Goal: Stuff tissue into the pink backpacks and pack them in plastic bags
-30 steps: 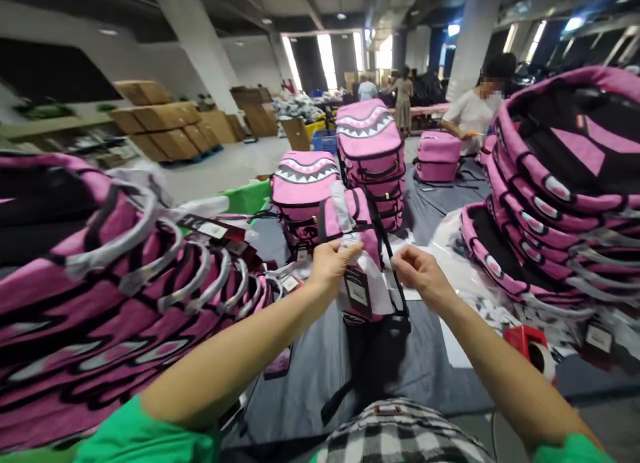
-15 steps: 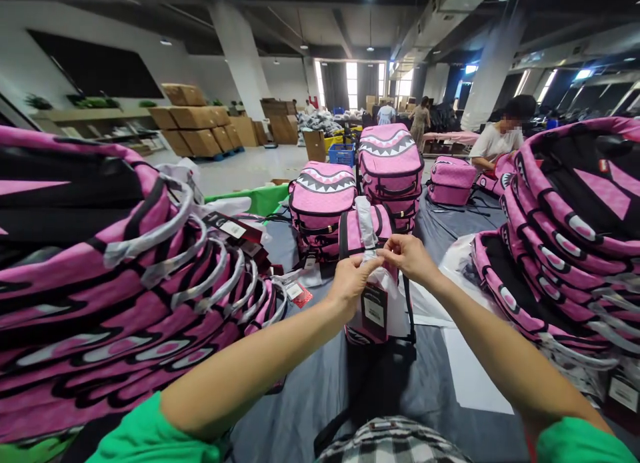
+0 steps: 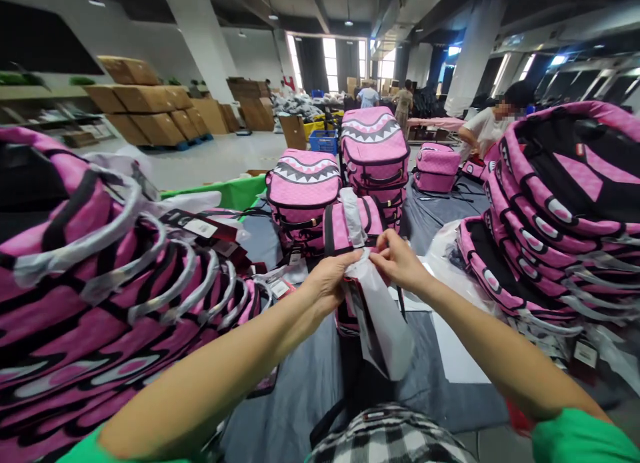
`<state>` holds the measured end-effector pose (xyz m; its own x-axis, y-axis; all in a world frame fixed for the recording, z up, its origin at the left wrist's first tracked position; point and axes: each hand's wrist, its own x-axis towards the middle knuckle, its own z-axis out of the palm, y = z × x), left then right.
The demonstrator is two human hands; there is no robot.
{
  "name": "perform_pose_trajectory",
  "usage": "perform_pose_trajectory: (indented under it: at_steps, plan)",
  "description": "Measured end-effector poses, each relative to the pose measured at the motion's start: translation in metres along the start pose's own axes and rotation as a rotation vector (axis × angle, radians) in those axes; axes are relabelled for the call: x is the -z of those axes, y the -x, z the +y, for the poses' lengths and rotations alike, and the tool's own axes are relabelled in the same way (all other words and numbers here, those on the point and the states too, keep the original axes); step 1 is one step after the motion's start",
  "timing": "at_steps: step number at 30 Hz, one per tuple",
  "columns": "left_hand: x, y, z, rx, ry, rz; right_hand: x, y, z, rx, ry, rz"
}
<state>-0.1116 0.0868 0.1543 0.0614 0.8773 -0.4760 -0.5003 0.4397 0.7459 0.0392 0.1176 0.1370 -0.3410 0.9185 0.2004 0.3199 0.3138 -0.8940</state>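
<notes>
A pink backpack [image 3: 350, 226] with black straps stands upright on the grey table in front of me. From its top handle hangs a black hang tag inside a clear plastic sleeve [image 3: 383, 323]. My left hand [image 3: 327, 280] pinches the top of that sleeve from the left. My right hand [image 3: 397, 260] pinches the same spot from the right, fingers closed on the plastic. Both hands meet at the handle wrapped in white film.
Tall stacks of flat pink backpacks lie at the left [image 3: 100, 296] and right [image 3: 565, 196]. Two filled pink shark-mouth backpacks [image 3: 303, 190] stand behind. A white sheet [image 3: 457, 356] lies on the grey table [image 3: 300, 383]. A person [image 3: 487, 126] works at the far right. Cardboard boxes [image 3: 145, 110] stand at the back left.
My right hand has come in from the right to join the left at the bag's handle. The clear sleeve with the tag now hangs longer and swings toward me.
</notes>
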Motion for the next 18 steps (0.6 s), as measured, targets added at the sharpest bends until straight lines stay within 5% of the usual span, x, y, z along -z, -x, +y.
perform_pose_trajectory:
  at_steps: [6,9,13,18]
  plan:
    - [0.007,0.010,0.006,0.031,-0.126,0.025,-0.017,-0.006,-0.017,0.052,0.551,0.072]
    - [0.006,0.012,0.008,0.045,-0.189,0.062,-0.022,-0.003,-0.021,0.000,0.612,0.112]
    - [0.002,0.018,0.008,0.080,-0.249,0.138,-0.031,0.011,-0.014,-0.023,0.302,0.180]
    - [0.004,0.018,0.006,0.068,-0.243,0.131,-0.037,0.012,0.000,-0.116,-0.227,-0.009]
